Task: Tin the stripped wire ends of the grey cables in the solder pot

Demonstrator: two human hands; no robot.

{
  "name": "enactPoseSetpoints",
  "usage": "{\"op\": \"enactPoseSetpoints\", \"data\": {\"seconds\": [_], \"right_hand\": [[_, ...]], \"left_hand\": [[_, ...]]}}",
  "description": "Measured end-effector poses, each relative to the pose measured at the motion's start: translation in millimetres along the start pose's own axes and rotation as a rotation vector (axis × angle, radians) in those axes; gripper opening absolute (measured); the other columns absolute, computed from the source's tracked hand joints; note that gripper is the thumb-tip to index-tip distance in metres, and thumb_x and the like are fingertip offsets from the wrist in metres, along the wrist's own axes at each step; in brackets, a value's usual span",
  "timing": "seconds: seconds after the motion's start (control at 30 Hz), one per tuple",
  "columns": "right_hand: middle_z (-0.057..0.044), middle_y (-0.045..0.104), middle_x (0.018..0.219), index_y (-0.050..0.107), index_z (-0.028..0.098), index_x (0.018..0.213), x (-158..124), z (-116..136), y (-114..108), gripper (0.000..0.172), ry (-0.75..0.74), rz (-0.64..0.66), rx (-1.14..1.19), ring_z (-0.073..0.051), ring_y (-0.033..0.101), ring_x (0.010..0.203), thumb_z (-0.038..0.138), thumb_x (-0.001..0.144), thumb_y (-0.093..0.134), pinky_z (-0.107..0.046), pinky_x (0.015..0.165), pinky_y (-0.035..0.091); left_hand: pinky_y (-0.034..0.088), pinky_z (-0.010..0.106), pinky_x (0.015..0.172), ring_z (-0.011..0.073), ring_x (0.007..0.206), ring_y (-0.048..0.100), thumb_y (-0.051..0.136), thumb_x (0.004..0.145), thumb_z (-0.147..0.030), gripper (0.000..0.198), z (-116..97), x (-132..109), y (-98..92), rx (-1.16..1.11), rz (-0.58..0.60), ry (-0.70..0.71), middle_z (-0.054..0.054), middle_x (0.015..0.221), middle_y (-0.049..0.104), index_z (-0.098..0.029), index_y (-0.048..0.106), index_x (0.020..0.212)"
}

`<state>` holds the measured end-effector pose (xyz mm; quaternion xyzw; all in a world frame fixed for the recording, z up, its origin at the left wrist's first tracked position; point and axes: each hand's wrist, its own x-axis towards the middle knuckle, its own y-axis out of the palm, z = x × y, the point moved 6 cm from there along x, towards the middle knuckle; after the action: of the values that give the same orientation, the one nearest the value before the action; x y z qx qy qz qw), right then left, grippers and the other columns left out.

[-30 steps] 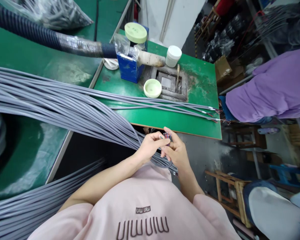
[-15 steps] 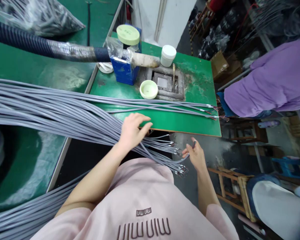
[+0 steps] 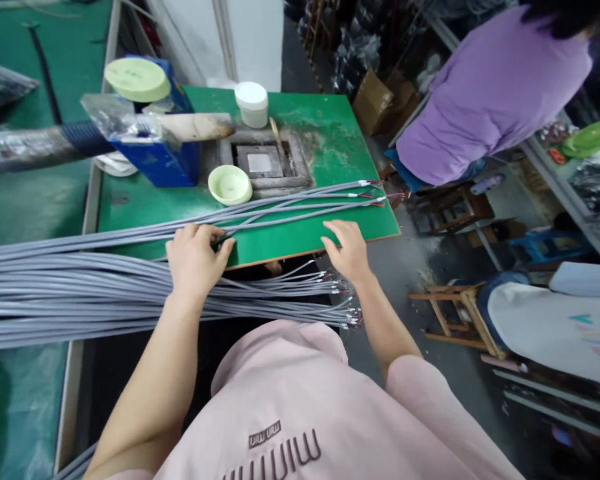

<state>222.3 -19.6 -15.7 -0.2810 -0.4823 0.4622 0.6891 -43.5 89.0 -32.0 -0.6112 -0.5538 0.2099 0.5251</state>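
Grey round-sheathed cables (image 3: 80, 293): stretched in a thick bundle from the left side, across the dark gap in front of the green-topped work table (image 3: 330, 133). Ending in stripped coloured tips just below the table's front edge, near the pink shirt (image 3: 290, 400). A few more of the same laid on the tabletop itself, running to its right corner, tips at the right edge.

Open floor to the right of that corner, then a wooden stool (image 3: 455, 313) and a person in a purple top (image 3: 480, 93), well apart from both hands. Crowded behind the tabletop strands: pale green round bowl (image 3: 230, 185), recessed grey metal tray (image 3: 265, 160), white lidded jar (image 3: 251, 103), blue box (image 3: 160, 167) under a foil-wrapped ribbed hose (image 3: 40, 143). Bare green strip along the front edge between the two hands.

Left hand (image 3: 195, 257): palm down at the front edge, fingers (image 3: 215, 237) bent over the strands on the tabletop. Closed around any of them or only pressing, impossible to tell.

Right hand (image 3: 347, 250): spread flat, fingers loose and apart, resting on the front edge, grasping nothing. Cable tips just below the wrist.
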Motion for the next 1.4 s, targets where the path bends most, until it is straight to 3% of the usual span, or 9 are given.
{"op": "enactPoseSetpoints", "data": {"seconds": [0.17, 0.4, 0.6, 0.93, 1.03, 1.13, 1.23, 1.3, 1.4], "right_hand": [[-0.014, 0.057, 0.126, 0.058, 0.013, 0.122, 51.0, -22.1, 18.4, 0.035, 0.032, 0.158, -0.235, -0.031, 0.045, 0.116, 0.026, 0.091, 0.051, -0.043, 0.093, 0.037], [-0.016, 0.058, 0.108, 0.060, 0.012, 0.107, 66.0, -22.2, 24.5, 0.023, -0.105, 0.298, -0.395, -0.030, 0.049, 0.102, 0.029, 0.094, 0.049, -0.039, 0.084, 0.034], [-0.015, 0.053, 0.113, 0.055, 0.012, 0.116, 79.4, -25.8, 18.6, 0.029, -0.087, 0.295, -0.361, -0.025, 0.056, 0.092, 0.032, 0.096, 0.047, -0.032, 0.075, 0.038], [-0.013, 0.061, 0.105, 0.064, 0.012, 0.100, 96.5, -24.5, 20.5, 0.016, -0.269, 0.399, -0.474, -0.027, 0.050, 0.099, 0.021, 0.091, 0.054, -0.032, 0.071, 0.037], [-0.012, 0.063, 0.098, 0.063, 0.013, 0.101, 104.5, -22.2, 15.8, 0.017, -0.299, 0.422, -0.522, -0.026, 0.049, 0.095, 0.021, 0.092, 0.052, -0.033, 0.071, 0.033], [-0.012, 0.063, 0.100, 0.063, 0.013, 0.103, 112.2, -16.0, 8.5, 0.020, -0.257, 0.345, -0.550, -0.028, 0.048, 0.098, 0.019, 0.092, 0.047, -0.036, 0.076, 0.031], [-0.015, 0.061, 0.113, 0.063, 0.013, 0.109, 103.5, 5.7, -3.5, 0.024, -0.205, 0.261, -0.435, -0.030, 0.047, 0.106, 0.017, 0.092, 0.047, -0.040, 0.083, 0.031], [-0.015, 0.061, 0.116, 0.062, 0.012, 0.112, 83.9, 31.9, -11.9, 0.025, -0.207, 0.256, -0.206, -0.028, 0.048, 0.108, 0.020, 0.091, 0.052, -0.039, 0.086, 0.033], [-0.006, 0.068, 0.103, 0.065, 0.014, 0.101, 35.3, 84.1, -7.6, 0.018, -0.325, 0.488, 0.325, -0.017, 0.058, 0.097, 0.024, 0.094, 0.052, -0.028, 0.085, 0.039]], "left_hand": [[0.040, 0.037, 0.071, 0.0259, 0.082, 0.056, 0.054, 0.086, -0.045, 0.026, -2.6, -3.4, 1.5, -0.001, 0.003, 0.067, 0.008, 0.079, 0.058, -0.021, 0.065, 0.087], [0.041, 0.034, 0.073, 0.0245, 0.083, 0.057, 0.051, 0.086, -0.042, 0.025, -14.0, -7.1, 0.3, 0.013, 0.029, 0.160, 0.007, 0.081, 0.061, -0.020, 0.061, 0.077], [0.039, 0.033, 0.067, 0.0233, 0.076, 0.055, 0.057, 0.082, -0.049, 0.029, -21.7, -7.7, 6.4, -0.037, 0.092, 0.174, 0.005, 0.074, 0.060, -0.021, 0.059, 0.074], [0.040, 0.031, 0.070, 0.0203, 0.076, 0.054, 0.059, 0.084, -0.042, 0.023, -36.5, -18.6, 1.4, -0.085, 0.174, 0.243, 0.004, 0.075, 0.058, -0.020, 0.060, 0.076], [0.041, 0.029, 0.069, 0.0186, 0.074, 0.054, 0.059, 0.084, -0.039, 0.022, -40.3, -22.7, -1.1, -0.141, 0.245, 0.271, 0.003, 0.073, 0.057, -0.019, 0.059, 0.074], [0.042, 0.028, 0.070, 0.0173, 0.075, 0.056, 0.058, 0.085, -0.038, 0.020, -47.7, -27.5, -3.0, -0.234, 0.355, 0.313, 0.003, 0.078, 0.061, -0.018, 0.062, 0.081], [0.043, 0.028, 0.071, 0.0165, 0.077, 0.058, 0.054, 0.089, -0.038, 0.022, -57.4, -31.4, -5.1, -0.307, 0.404, 0.387, 0.003, 0.083, 0.065, -0.020, 0.066, 0.091], [0.044, 0.028, 0.069, 0.0165, 0.075, 0.059, 0.052, 0.090, -0.040, 0.025, -59.7, -32.0, -5.4, -0.324, 0.385, 0.404, 0.003, 0.080, 0.064, -0.021, 0.068, 0.093], [0.043, 0.027, 0.064, 0.0161, 0.073, 0.060, 0.054, 0.088, -0.044, 0.026, -58.6, -30.8, -3.1, -0.360, 0.356, 0.394, 0.002, 0.077, 0.063, -0.023, 0.070, 0.092]]}}
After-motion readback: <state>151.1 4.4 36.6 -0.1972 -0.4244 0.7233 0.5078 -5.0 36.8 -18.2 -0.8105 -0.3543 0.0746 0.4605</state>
